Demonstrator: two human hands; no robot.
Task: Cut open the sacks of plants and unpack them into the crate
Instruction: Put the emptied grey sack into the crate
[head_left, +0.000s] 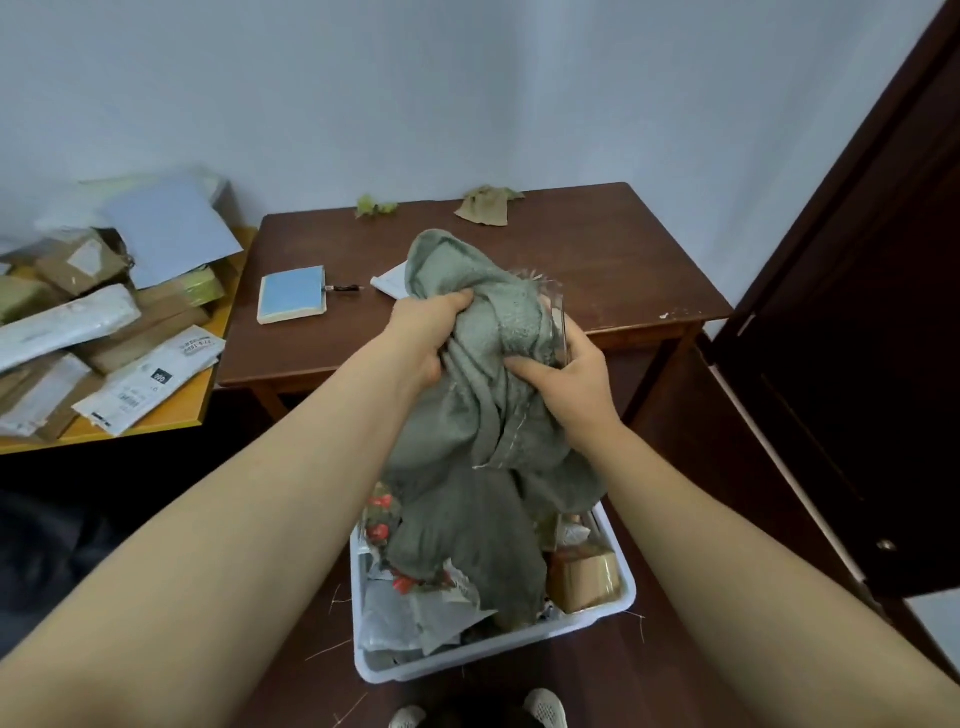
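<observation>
A grey-green woven sack (467, 405) hangs in the air above the white plastic crate (493, 657) on the floor. My left hand (428, 332) grips the sack's upper left folds. My right hand (569, 382) grips its right side, and a clear plastic edge (558, 322) shows at that hand. The sack's lower end droops into the crate. Inside the crate lie plants with red bits (379, 519), crumpled grey wrapping (410, 608) and a tan box (584, 579). Whatever is inside the sack is hidden.
A dark wooden table (597, 260) stands behind the crate with a blue-topped pad (292, 293), a paper, leaves (375, 205) and a brown scrap (485, 205). A yellow table (156, 415) at left holds piled parcels. A dark door (857, 312) stands at right. My shoes (543, 709) are below.
</observation>
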